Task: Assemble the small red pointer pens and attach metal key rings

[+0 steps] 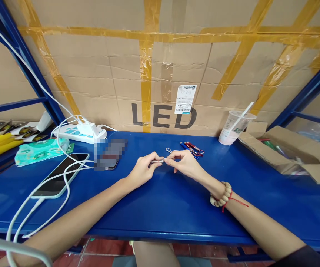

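Both my hands meet over the middle of the blue table point(160, 207). My left hand point(143, 170) is closed, pinching one end of a small slim metal piece point(156, 162). My right hand point(183, 163) is closed too, pinching the other end of the same piece, with a thin wire loop point(168, 150) sticking up just behind its fingers. A bead bracelet with a red string point(222, 195) sits on my right wrist. A small pile of red and blue pieces point(193, 148) lies on the table just beyond my right hand.
A phone point(61, 174) on a white cable lies at the left, near a power strip point(78, 132) and a green wipes pack point(40, 150). A plastic cup with a straw point(233, 129) and an open cardboard box point(287, 152) stand at the right. A taped cardboard wall point(162, 74) closes the back.
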{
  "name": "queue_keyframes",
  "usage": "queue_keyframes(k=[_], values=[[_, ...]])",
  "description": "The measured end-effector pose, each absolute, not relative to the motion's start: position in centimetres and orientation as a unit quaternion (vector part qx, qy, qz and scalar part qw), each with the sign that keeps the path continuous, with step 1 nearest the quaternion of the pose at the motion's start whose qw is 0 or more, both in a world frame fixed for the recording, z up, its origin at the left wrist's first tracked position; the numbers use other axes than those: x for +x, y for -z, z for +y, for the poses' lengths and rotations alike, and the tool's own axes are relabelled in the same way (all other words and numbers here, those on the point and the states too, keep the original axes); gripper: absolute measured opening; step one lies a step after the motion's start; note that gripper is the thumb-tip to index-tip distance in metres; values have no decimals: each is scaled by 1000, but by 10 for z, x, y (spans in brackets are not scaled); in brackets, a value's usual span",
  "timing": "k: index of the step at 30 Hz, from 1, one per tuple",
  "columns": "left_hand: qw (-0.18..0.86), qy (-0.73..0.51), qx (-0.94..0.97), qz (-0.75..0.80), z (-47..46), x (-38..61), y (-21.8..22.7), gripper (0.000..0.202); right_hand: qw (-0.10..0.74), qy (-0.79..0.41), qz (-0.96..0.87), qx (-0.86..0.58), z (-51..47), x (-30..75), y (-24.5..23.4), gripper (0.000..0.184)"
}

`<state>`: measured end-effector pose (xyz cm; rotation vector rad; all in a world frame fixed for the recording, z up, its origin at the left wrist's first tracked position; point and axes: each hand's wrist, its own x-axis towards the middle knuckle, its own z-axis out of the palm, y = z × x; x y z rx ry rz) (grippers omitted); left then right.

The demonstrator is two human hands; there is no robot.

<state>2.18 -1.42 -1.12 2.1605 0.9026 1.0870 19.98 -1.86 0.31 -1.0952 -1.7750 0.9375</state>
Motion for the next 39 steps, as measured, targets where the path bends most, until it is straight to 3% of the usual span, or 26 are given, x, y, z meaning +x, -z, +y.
queue_keyframes(k=[4, 11, 18, 22, 28, 32, 35, 39], values=[[265, -375, 823, 334, -11, 22, 9, 20, 406, -412, -687, -440, -13, 204, -1, 35], [210, -319, 857, 345, -8, 20, 9, 25, 351, -443, -684, -462, -9, 209, -2, 39], [218, -291, 869, 337, -6, 19, 13, 21, 286, -395, -759, -432, -15, 207, -1, 37], [175, -306, 878, 324, -10, 18, 13, 19, 311, -370, -764, -428, -23, 199, 2, 35], [46, -309, 902, 297, -13, 16, 12, 26, 345, -519, -652, -431, -29, 190, 1, 40], [56, -300, 901, 308, -11, 18, 12, 29, 325, -558, -621, -445, -27, 190, -3, 45], [91, -320, 879, 343, -11, 22, 10, 29, 311, -469, -682, -467, -24, 195, -5, 48], [128, -337, 849, 386, -11, 23, 6, 27, 366, -182, -784, -466, -17, 207, -6, 39]])
